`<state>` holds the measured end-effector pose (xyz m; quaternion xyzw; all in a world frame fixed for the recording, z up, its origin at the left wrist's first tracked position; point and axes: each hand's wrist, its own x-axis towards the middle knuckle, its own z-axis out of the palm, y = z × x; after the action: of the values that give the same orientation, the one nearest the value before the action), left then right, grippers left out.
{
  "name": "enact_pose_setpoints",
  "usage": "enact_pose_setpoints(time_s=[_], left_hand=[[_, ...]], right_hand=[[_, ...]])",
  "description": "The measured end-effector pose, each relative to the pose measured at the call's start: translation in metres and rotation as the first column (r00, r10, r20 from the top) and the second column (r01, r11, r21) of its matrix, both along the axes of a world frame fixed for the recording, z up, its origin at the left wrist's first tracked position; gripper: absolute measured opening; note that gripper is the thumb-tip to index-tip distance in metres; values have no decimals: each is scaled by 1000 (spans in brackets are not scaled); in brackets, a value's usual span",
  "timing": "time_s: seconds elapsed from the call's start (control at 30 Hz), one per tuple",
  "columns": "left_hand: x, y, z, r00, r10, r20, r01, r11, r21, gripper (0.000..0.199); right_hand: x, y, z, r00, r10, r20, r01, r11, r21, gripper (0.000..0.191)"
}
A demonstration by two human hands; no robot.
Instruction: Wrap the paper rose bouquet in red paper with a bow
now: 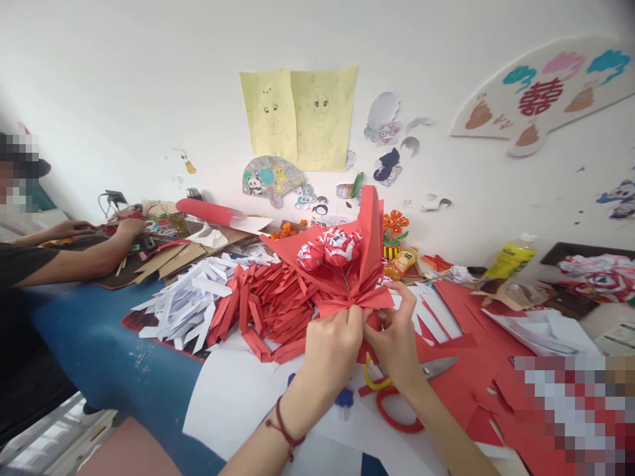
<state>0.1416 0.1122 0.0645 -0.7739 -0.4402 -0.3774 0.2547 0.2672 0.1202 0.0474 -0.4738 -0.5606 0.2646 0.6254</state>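
Note:
A bouquet wrapped in red paper (373, 244) stands upright in front of me. Inside it are a few red-and-white paper flowers (342, 246) on thin wire stems. My left hand (333, 340) is closed on the gathered base of the bouquet, its knuckles towards me. Right beside it, my right hand (397, 334) pinches the same gathered paper between thumb and fingers. The fingertips are partly hidden. Below my hands lie scissors (401, 413) with red and yellow handles, partly covered by my right hand and wrist.
Left of the bouquet are piles of folded white strips (198, 297) and red strips (278, 307). Red paper sheets (466, 390) cover the right side. A yellow bottle (513, 256) stands near the wall. At far left another person's arm (84, 261) reaches over the blue table (114, 344).

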Motion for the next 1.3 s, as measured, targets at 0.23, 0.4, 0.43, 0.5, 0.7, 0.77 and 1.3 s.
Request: enact_pose_setpoints(time_s=[0.23,0.4,0.43,0.5,0.7,0.77,1.3], left_hand=[[0,0,1,1000,-14,8,14,1000,3,28],[0,-1,3,999,-25,22,24,1000,9,30],[-1,-2,4,999,-30,30,30,999,11,30],[-3,-6,3,998,-43,54,42,999,15,32],[-11,-28,-10,982,-52,181,50,999,16,40],[-13,-36,-19,975,-79,206,74,997,29,39],[-22,-19,-20,938,-22,346,69,990,-122,29]], right_hand=[[-1,-1,3,1000,-19,8,19,1000,10,65],[-1,0,1,999,-32,3,32,999,9,67],[0,0,1,1000,-31,-4,31,999,8,68],[0,1,2,999,-9,-34,9,1000,3,70],[3,5,6,992,21,-122,-18,999,27,73],[5,6,8,990,27,-139,-20,999,48,75],[11,15,8,975,12,-221,30,983,183,88]])
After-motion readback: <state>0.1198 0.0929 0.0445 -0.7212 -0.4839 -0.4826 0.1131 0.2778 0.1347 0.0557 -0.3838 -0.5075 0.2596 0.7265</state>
